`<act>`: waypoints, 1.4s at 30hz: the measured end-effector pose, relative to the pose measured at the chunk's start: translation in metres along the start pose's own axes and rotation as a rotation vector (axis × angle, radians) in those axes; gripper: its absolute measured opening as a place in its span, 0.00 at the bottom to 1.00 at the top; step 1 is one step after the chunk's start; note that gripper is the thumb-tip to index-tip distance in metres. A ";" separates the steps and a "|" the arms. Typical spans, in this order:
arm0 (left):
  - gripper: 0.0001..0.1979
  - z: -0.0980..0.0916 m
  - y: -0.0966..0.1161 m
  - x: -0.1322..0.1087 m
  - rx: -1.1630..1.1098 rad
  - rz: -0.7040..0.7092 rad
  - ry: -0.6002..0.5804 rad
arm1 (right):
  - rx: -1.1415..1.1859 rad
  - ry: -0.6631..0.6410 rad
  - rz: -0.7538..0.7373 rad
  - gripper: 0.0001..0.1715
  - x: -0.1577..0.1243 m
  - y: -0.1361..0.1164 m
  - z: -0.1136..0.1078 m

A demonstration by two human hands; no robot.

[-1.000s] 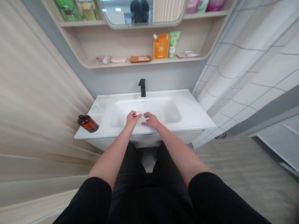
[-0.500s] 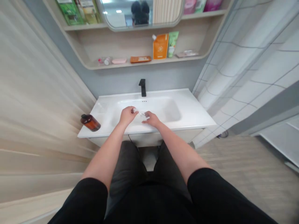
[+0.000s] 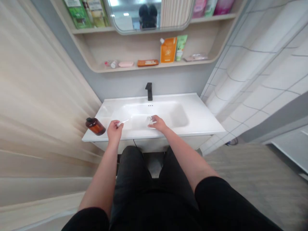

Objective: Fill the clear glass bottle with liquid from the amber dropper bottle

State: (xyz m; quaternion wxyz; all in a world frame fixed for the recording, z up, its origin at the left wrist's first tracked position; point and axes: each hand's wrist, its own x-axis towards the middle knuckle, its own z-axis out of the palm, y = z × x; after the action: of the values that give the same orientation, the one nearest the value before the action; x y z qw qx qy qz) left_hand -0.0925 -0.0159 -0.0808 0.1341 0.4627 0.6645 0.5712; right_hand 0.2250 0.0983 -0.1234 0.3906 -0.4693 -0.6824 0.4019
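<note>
Over the left front part of the sink, my left hand (image 3: pixel 114 131) pinches a slim whitish piece with a narrow stem (image 3: pixel 123 122), which looks like a pump top with its tube. The stem points right. My right hand (image 3: pixel 159 124) is closed around a small clear bottle (image 3: pixel 150 120) above the middle of the white sink (image 3: pixel 180 116). The bottle's fine details are blurred. Left of my left hand, a brown bottle with a dark cap (image 3: pixel 96 127) stands on the counter, apart from the hand.
A black faucet (image 3: pixel 149 91) rises behind the sink. Above it, a shelf (image 3: pixel 130 70) bears an orange pouch (image 3: pixel 168 50), a green tube (image 3: pixel 181 48) and several small items. A mirror (image 3: pixel 149 19) hangs higher. A curtain (image 3: pixel 48 106) borders the left side; white tiles (image 3: pixel 255 80) are right.
My left hand has moved left and toward me with the stemmed piece, away from the clear bottle. My right hand stays nearly in place. The view has shifted slightly.
</note>
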 end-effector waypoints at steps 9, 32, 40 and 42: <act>0.15 -0.084 -0.049 -0.016 0.437 0.134 0.181 | 0.010 0.002 -0.005 0.37 0.001 0.004 0.001; 0.25 -0.085 -0.041 -0.031 0.723 0.336 -0.037 | 0.267 0.306 -0.012 0.43 -0.018 -0.018 -0.022; 0.19 -0.084 -0.009 -0.033 0.542 0.453 0.014 | -0.170 0.802 0.192 0.39 -0.078 0.016 -0.179; 0.20 -0.089 -0.002 -0.025 0.527 0.397 0.137 | -0.296 0.902 0.342 0.41 -0.089 0.024 -0.207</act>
State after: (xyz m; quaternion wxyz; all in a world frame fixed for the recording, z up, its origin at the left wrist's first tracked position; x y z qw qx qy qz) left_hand -0.1429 -0.0914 -0.0638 -0.1488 0.5624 0.6939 0.4244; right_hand 0.4437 0.0566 -0.0828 0.5045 -0.7516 -0.4086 0.1165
